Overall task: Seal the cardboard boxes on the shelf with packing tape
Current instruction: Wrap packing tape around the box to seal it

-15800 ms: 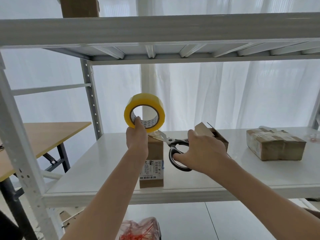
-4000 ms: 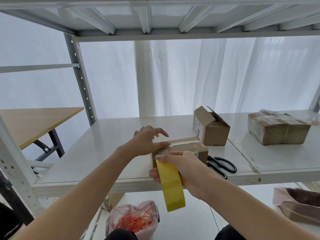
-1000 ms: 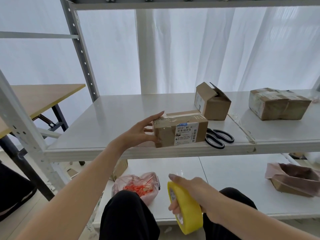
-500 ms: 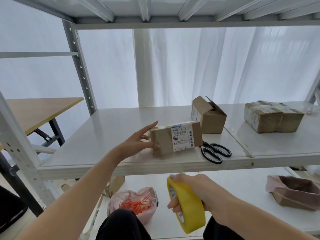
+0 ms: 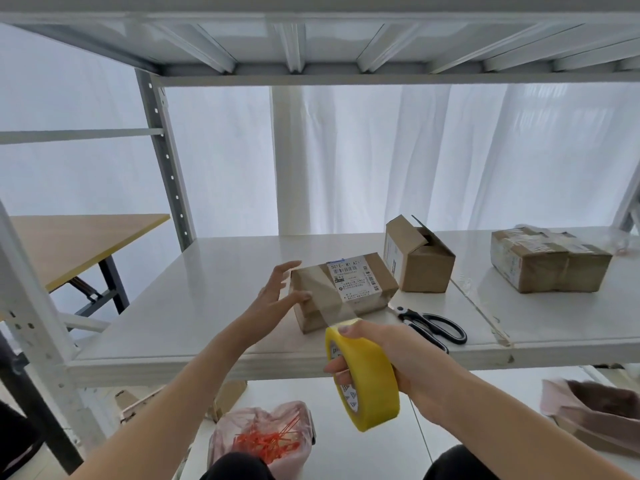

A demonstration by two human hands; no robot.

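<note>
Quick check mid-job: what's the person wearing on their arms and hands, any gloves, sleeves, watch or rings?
No gloves or rings on the left hand or right hand. Both forearms are uncovered to the frame's edge: no sleeve, watch or bracelet shows. The only clothing in view is dark trousers at the bottom.

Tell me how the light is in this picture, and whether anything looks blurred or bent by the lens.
Head view: soft backlight through the white curtain, a sheen on the shelf board; head view: the shelf post leans, likely from the wide lens; head view: the left hand looks slightly smeared, small print on the box label is unreadable, the tape roll is sharp.
</note>
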